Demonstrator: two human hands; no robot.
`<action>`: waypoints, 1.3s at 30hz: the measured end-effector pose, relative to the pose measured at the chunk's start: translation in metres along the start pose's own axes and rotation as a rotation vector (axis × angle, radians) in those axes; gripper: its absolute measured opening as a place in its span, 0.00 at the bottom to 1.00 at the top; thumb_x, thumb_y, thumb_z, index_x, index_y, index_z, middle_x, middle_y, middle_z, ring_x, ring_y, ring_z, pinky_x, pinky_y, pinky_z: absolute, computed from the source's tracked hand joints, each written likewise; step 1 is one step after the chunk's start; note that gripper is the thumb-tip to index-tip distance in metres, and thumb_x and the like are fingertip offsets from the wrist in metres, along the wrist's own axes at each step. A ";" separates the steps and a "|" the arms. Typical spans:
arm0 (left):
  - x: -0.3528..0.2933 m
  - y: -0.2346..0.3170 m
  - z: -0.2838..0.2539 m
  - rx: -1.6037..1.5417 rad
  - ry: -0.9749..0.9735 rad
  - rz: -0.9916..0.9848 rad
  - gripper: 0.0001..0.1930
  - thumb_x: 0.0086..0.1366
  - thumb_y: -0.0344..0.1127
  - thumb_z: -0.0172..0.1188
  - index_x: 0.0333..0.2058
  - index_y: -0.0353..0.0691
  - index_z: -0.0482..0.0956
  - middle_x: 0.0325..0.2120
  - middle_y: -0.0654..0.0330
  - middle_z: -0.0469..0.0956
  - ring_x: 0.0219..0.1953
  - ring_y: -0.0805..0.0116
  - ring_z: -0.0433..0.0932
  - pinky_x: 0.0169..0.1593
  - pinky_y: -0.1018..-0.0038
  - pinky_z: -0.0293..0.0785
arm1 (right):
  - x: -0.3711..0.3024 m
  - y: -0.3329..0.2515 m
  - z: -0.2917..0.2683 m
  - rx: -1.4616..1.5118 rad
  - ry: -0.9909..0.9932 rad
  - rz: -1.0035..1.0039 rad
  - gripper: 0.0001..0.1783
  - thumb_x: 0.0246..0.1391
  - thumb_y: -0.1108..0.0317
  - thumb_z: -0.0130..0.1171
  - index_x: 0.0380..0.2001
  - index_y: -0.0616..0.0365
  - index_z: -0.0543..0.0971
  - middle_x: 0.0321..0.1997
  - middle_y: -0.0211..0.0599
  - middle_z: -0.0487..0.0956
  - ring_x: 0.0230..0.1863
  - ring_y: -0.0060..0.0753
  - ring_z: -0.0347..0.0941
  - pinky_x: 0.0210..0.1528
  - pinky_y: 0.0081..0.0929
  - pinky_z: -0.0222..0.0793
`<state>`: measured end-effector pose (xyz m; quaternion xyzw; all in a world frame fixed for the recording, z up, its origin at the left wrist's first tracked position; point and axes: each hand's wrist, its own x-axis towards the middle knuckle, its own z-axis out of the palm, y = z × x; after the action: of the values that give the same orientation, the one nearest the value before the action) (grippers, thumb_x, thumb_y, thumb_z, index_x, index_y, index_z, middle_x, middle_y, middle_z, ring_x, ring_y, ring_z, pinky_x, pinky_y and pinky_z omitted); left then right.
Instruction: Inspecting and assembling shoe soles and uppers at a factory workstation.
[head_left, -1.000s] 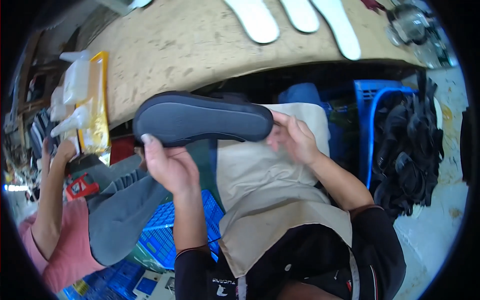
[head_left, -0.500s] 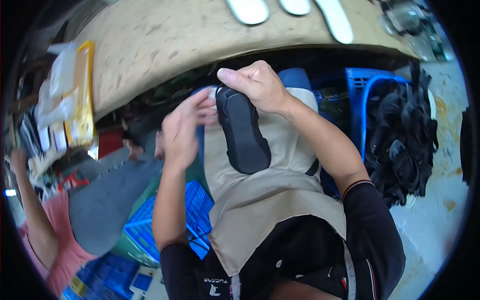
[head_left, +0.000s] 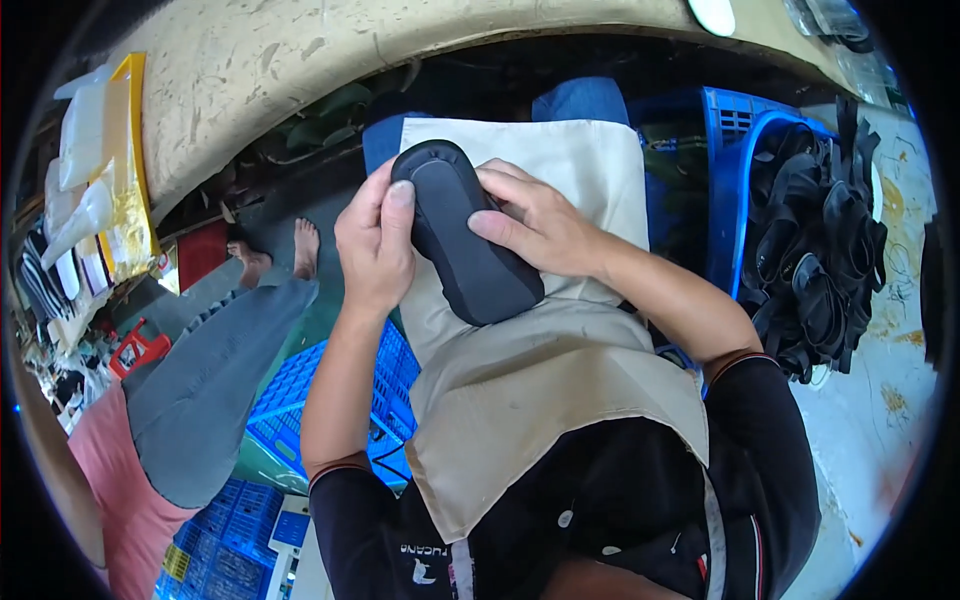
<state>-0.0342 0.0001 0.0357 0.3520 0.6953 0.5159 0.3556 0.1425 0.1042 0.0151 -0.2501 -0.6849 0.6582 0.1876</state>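
Observation:
A black, sole-shaped shoe piece [head_left: 465, 235] lies over my lap, its flat side up and its rounded top end pointing away from me. My left hand [head_left: 375, 240] is closed on the left edge near that end, thumb on the upper face. From the right, my right hand [head_left: 545, 220] grips the other edge, its thumb pressed on the face and its fingers partly hidden. Beneath the piece spreads my beige apron [head_left: 590, 180].
A blue crate [head_left: 735, 180] at my right holds a heap of black strapped shoe parts [head_left: 815, 250]. A worktable [head_left: 260, 80] with a white insole [head_left: 712, 12] stands ahead. At left are a yellow tray [head_left: 130, 190], a blue basket [head_left: 290, 405] and another person in a grey apron [head_left: 210, 390].
My left hand, blurred and beside the top before, now holds the left edge. My right hand has shifted from the top end to the right edge. The view has turned slightly.

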 end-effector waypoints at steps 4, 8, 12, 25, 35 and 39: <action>0.005 0.016 0.007 0.220 -0.105 0.231 0.25 0.64 0.29 0.61 0.59 0.28 0.72 0.47 0.47 0.80 0.44 0.59 0.78 0.50 0.70 0.74 | 0.033 -0.023 -0.046 -0.119 -0.067 -0.108 0.15 0.62 0.61 0.59 0.37 0.64 0.83 0.31 0.34 0.79 0.32 0.29 0.69 0.39 0.24 0.67; 0.000 0.017 0.022 0.359 -0.142 0.398 0.31 0.63 0.34 0.65 0.62 0.28 0.69 0.51 0.44 0.78 0.50 0.52 0.77 0.55 0.65 0.72 | 0.045 -0.054 -0.072 -0.144 -0.135 0.075 0.15 0.61 0.62 0.61 0.32 0.65 0.85 0.25 0.29 0.79 0.26 0.22 0.66 0.32 0.19 0.66; -0.025 0.015 0.045 0.545 0.007 0.573 0.43 0.55 0.45 0.73 0.65 0.29 0.65 0.55 0.39 0.74 0.57 0.43 0.72 0.60 0.58 0.68 | 0.051 -0.053 -0.078 -0.156 -0.040 0.070 0.14 0.61 0.63 0.62 0.32 0.65 0.85 0.23 0.28 0.80 0.24 0.17 0.66 0.28 0.16 0.64; -0.024 0.004 0.018 0.696 -0.030 0.150 0.25 0.48 0.39 0.74 0.42 0.35 0.76 0.34 0.56 0.77 0.32 0.55 0.77 0.40 0.65 0.74 | 0.026 -0.014 -0.053 0.274 0.202 0.219 0.24 0.58 0.67 0.66 0.56 0.65 0.78 0.37 0.35 0.84 0.29 0.22 0.76 0.38 0.19 0.77; -0.047 -0.008 0.058 0.889 0.100 0.275 0.16 0.53 0.36 0.69 0.40 0.38 0.78 0.31 0.56 0.75 0.28 0.57 0.73 0.34 0.66 0.72 | 0.011 -0.016 -0.014 -0.103 0.357 0.128 0.29 0.47 0.70 0.71 0.53 0.61 0.73 0.55 0.44 0.74 0.49 0.31 0.73 0.48 0.25 0.75; -0.045 -0.010 0.048 0.867 0.045 0.284 0.18 0.53 0.35 0.69 0.42 0.37 0.78 0.34 0.55 0.77 0.32 0.57 0.75 0.39 0.67 0.73 | 0.010 -0.004 -0.026 0.087 0.323 0.254 0.22 0.46 0.73 0.70 0.45 0.62 0.74 0.53 0.45 0.73 0.50 0.35 0.74 0.48 0.27 0.75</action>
<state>0.0280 -0.0183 0.0220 0.5489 0.7994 0.2284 0.0862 0.1495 0.1314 0.0201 -0.4284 -0.5796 0.6569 0.2213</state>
